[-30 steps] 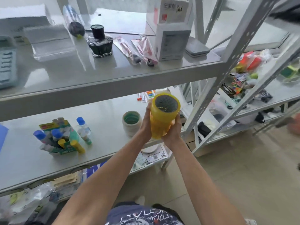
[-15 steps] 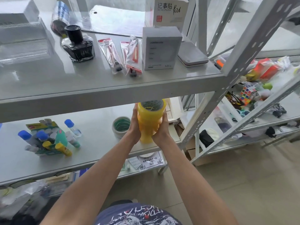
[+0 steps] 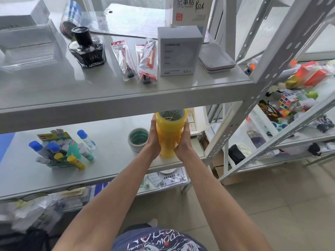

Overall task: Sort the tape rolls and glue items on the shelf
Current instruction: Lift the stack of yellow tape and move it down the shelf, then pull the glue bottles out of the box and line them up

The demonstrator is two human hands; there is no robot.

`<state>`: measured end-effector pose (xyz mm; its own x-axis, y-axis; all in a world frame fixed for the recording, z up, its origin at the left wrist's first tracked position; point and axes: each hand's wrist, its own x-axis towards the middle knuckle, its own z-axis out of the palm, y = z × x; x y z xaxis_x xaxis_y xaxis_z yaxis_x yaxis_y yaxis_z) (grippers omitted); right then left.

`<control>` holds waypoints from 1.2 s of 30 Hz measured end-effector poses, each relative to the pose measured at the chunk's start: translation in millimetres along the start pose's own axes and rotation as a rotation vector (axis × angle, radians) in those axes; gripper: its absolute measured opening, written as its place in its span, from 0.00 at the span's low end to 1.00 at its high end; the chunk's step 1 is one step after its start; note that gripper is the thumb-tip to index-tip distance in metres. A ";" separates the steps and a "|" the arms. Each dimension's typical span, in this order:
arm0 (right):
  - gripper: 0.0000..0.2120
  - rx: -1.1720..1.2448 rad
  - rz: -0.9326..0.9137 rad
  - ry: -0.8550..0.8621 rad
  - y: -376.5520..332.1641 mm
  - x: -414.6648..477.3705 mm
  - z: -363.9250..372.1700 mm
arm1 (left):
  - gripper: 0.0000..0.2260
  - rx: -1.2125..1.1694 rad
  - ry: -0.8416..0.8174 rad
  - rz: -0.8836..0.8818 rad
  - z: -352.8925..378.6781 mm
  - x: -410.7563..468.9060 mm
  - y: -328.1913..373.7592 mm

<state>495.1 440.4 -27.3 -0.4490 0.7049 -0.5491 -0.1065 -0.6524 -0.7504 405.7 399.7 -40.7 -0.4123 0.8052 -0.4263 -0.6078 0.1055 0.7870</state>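
Observation:
A tall stack of yellow tape rolls (image 3: 169,134) stands upright at the front right of the middle shelf (image 3: 112,165). My left hand (image 3: 153,137) presses its left side and my right hand (image 3: 184,140) its right side. Its top reaches the underside of the upper shelf. Just to its left sits a short stack of white tape rolls with a green core (image 3: 138,139). Further left lies a pile of glue sticks and glue bottles (image 3: 61,151) with blue and yellow caps around a green box.
The upper shelf (image 3: 126,95) carries an ink bottle (image 3: 87,49), packaged pens (image 3: 125,59), a grey box (image 3: 178,51) and a flat case (image 3: 216,59). A white slotted upright (image 3: 241,113) stands right of the stack. The neighbouring rack at right holds a puzzle cube (image 3: 287,102) and clutter.
Both hands have carried the yellow tape stack forward and down, from in front of the shelf edge to under the upper shelf, onto the middle shelf beside the white rolls.

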 end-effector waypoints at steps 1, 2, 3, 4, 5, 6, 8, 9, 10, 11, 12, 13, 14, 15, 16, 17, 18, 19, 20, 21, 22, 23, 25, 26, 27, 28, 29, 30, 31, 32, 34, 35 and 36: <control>0.25 -0.007 -0.006 0.002 -1.5 -1.6 0.2 | 0.30 0.004 -0.009 -0.002 0.4 0.4 1.4; 0.25 -0.030 -0.011 0.012 -2.2 -1.3 -0.2 | 0.30 0.020 -0.013 -0.003 1.1 0.3 2.9; 0.24 -0.040 -0.009 0.020 -3.4 -1.9 -0.8 | 0.30 0.042 -0.020 0.001 1.9 0.1 3.6; 0.23 -0.044 -0.001 0.027 -4.9 -2.5 -2.9 | 0.30 0.062 -0.023 0.010 3.0 -0.4 3.7; 0.23 -0.050 0.006 0.030 -5.8 -2.3 -5.0 | 0.30 0.082 -0.013 0.021 3.5 0.3 3.3; 0.22 -0.072 0.013 0.027 -6.0 -1.5 -8.2 | 0.29 0.110 0.014 0.036 4.2 -0.1 3.3; 0.22 -0.101 0.017 0.018 -7.5 -1.4 -11.5 | 0.28 0.167 0.084 0.046 4.8 0.9 4.3; 0.23 -0.119 0.007 0.019 -7.8 -2.4 -11.4 | 0.28 0.186 0.108 0.050 4.3 1.3 4.7; 0.23 -0.147 -0.019 0.027 -8.1 -2.5 -11.1 | 0.28 0.191 0.123 0.059 4.4 0.5 6.3; 0.23 -0.169 -0.055 0.043 -8.5 -5.1 -8.6 | 0.27 0.180 0.130 0.069 5.1 -0.6 7.3; 0.24 -0.184 -0.104 0.064 -7.7 -6.1 -6.5 | 0.27 0.162 0.134 0.073 7.3 -3.3 7.8; 0.24 -0.193 -0.166 0.095 -6.6 -6.2 -4.0 | 0.26 0.146 0.124 0.075 10.0 -4.9 7.7; 0.25 -0.194 -0.218 0.118 -4.5 -4.6 -2.2 | 0.26 0.121 0.109 0.078 13.9 -9.2 8.2; 0.25 -0.177 -0.244 0.132 -2.8 -4.7 0.1 | 0.26 0.106 0.104 0.090 15.7 -10.4 7.4; 0.26 -0.148 -0.239 0.129 -1.8 -4.7 2.1 | 0.27 0.105 0.100 0.095 19.0 -12.9 7.6; 0.27 -0.120 -0.220 0.128 -1.1 -5.8 4.4 | 0.27 0.109 0.090 0.087 20.2 -15.6 8.4; 0.28 -0.110 -0.205 0.132 -0.8 -4.7 2.5 | 0.27 0.111 0.089 0.074 23.3 -21.4 11.1; 0.30 -0.102 -0.200 0.140 -0.2 -2.4 -1.4 | 0.26 0.130 0.096 0.056 26.0 -26.7 14.5; 0.31 -0.096 -0.187 0.167 3.1 1.1 -4.1 | 0.26 0.153 0.105 0.047 25.4 -35.2 18.2; 0.32 -0.093 -0.166 0.224 8.0 2.8 -7.1 | 0.26 0.182 0.121 0.037 23.5 -42.0 19.8; 0.31 -0.104 -0.146 0.315 17.3 4.5 -12.0 | 0.26 0.208 0.155 0.033 18.6 -47.7 19.6; 0.29 -0.132 -0.123 0.412 30.0 4.7 -17.1 | 0.24 0.256 0.214 0.062 9.0 -53.2 17.1; 0.21 -0.193 -0.091 0.485 64.1 -7.2 -19.8 | 0.16 0.346 0.294 0.158 -18.2 -63.7 5.1; 0.17 -0.210 -0.056 0.455 84.0 -14.6 -17.7 | 0.12 0.400 0.303 0.181 -33.1 -68.7 -1.7; 0.14 -0.235 -0.014 0.403 104.0 -21.8 -14.1 | 0.10 0.453 0.300 0.169 -47.1 -77.3 -7.5; 0.13 -0.274 0.017 0.348 121.0 -26.7 -7.9 | 0.10 0.503 0.292 0.147 -63.1 -82.6 -13.9; 0.13 -0.317 0.023 0.293 133.4 -30.8 1.3 | 0.11 0.557 0.293 0.117 -80.6 -85.3 -19.8; 0.13 -0.361 0.017 0.236 142.3 -32.6 12.6 | 0.11 0.601 0.299 0.096 -99.1 -86.7 -24.2; 0.13 -0.398 0.008 0.175 148.0 -33.3 25.0 | 0.11 0.622 0.320 0.071 -117.2 -87.8 -27.2; 0.12 -0.441 0.003 0.113 150.9 -34.3 39.1 | 0.10 0.625 0.344 0.047 -138.4 -85.0 -31.3; 0.11 -0.514 -0.012 0.016 156.5 -34.4 67.1 | 0.09 0.633 0.407 0.015 -174.6 -86.3 -31.0; 0.10 -0.549 -0.013 -0.020 161.0 -32.7 80.3 | 0.08 0.633 0.426 -0.003 -191.3 -89.1 -28.1; 0.10 -0.596 -0.016 -0.051 166.4 -31.1 93.9 | 0.08 0.619 0.428 -0.022 -207.0 -94.1 -24.3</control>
<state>408.0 283.8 -100.5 -0.4947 0.6896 -0.5289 0.3962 -0.3627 -0.8435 318.7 200.5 -112.0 -0.7090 0.5153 -0.4814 -0.1785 0.5293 0.8294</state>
